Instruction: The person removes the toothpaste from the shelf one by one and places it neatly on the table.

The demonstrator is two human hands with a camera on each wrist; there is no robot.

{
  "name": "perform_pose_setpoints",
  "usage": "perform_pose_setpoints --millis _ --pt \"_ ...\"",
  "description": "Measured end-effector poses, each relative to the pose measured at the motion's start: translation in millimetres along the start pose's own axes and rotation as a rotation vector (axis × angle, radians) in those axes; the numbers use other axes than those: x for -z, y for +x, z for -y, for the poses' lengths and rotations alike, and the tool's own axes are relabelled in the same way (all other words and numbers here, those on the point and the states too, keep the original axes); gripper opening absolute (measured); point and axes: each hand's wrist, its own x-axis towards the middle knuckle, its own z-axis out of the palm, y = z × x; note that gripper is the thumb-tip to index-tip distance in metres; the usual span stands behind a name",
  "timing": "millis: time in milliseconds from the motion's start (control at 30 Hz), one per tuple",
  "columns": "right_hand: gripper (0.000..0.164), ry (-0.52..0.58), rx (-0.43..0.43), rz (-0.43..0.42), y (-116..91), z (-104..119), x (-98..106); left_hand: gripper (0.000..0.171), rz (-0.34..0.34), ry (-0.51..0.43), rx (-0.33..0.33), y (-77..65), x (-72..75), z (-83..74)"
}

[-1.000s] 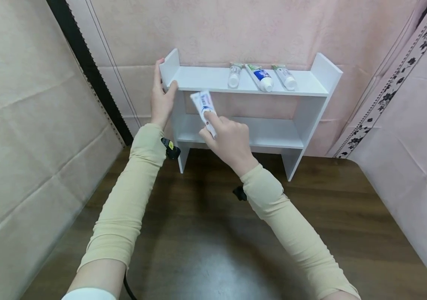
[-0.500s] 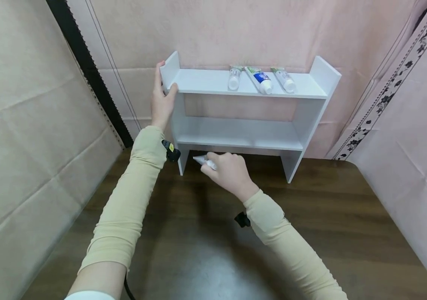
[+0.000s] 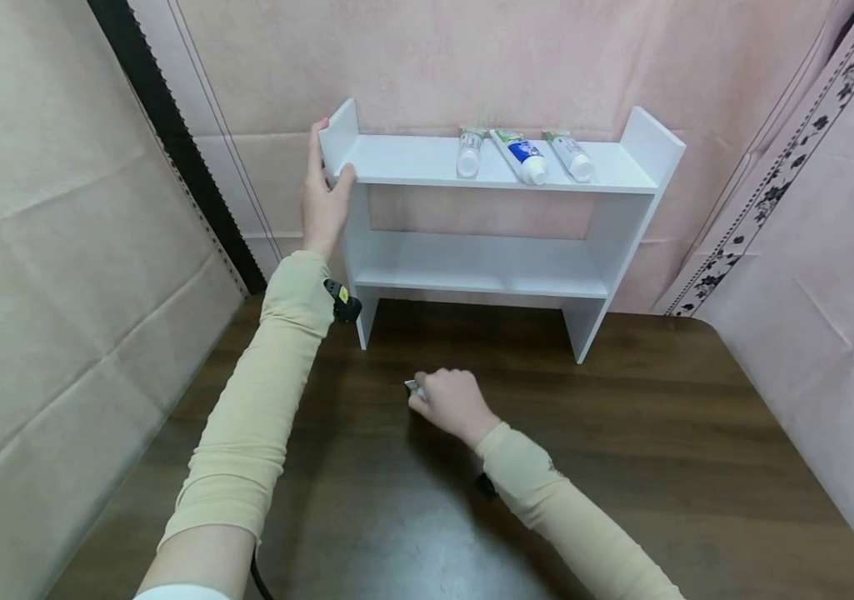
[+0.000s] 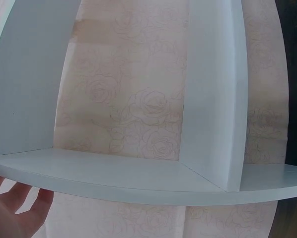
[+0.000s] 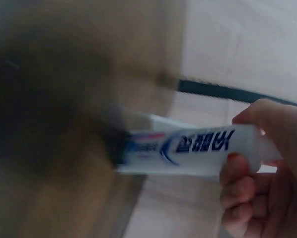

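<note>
My left hand (image 3: 325, 208) grips the upper left side panel of a white two-tier shelf (image 3: 482, 283), thumb in front and fingers round the outer edge. In the left wrist view, its fingers (image 4: 39, 206) lie against the panel's edge. Lower down, over the brown table and in front of the shelf, my right hand (image 3: 455, 404) pinches a toothpaste tube (image 5: 193, 152). The tube is white with blue lettering, held by its cap end; in the head view the hand hides most of it.
On the top tier lie a white tube (image 3: 469, 154), a blue-and-white tube (image 3: 522, 157) and another white tube (image 3: 571, 157), caps toward me. Pale fabric (image 3: 471, 67) hangs behind the shelf and on both sides. The table (image 3: 621, 467) is dark wood.
My right hand has come down and toward me with the toothpaste tube, from in front of the shelf's opening to low over the table. The left hand keeps its place on the shelf.
</note>
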Motion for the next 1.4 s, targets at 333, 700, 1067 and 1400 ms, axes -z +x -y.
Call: perform_pose_setpoints --millis 333,700,1067,1400 --pt "0.017 -0.246 0.003 -0.184 -15 29 -30 0.061 -0.018 -0.016 -0.029 2.2 1.2 -7.7" --pt "0.023 -0.307 -0.049 -0.078 -25 46 -42 0.062 -0.001 -0.033 0.033 -14.8 6.8 -20.0" --pt "0.033 -0.306 -0.053 0.044 -32 56 -51 0.062 0.018 -0.041 0.039 -17.7 4.4 -23.1" --pt "0.032 -0.324 -0.028 0.075 -29 56 -62 0.063 0.017 -0.044 0.022 -17.4 3.5 -24.2"
